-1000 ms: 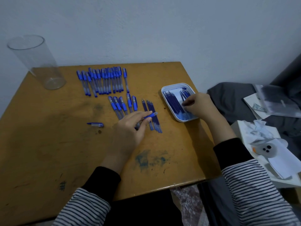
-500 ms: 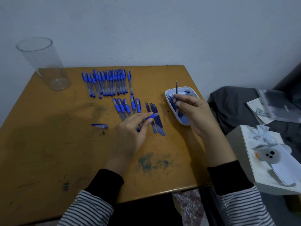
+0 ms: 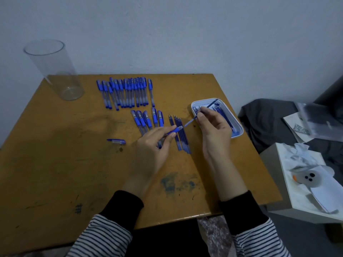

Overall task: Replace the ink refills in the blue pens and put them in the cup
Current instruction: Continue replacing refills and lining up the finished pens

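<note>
Now your left hand curls round a blue pen barrel, thumb and fingers wrapped along its length, with the blue grip end jutting out towards the right. Your right hand pinches a thin, straight ink refill between thumb and fingertips, slanted so its lower end sits just beside the barrel's mouth; you cannot tell whether the two touch. Behind that hand lies a white, round-cornered tray holding more dark blue refills.

On the worn, ochre wooden table, stained with blue-green smears near you, a long row of capped pens lies side by side at the far edge. A shorter group of pens lies nearer you, partly hidden by your left hand. A cluster of loose refills rests between your hands. A single pen cap lies apart to the left, a tiny dark piece just beside it. The clear, tapered plastic cup stands upright at the far left corner, well apart from both hands.
</note>
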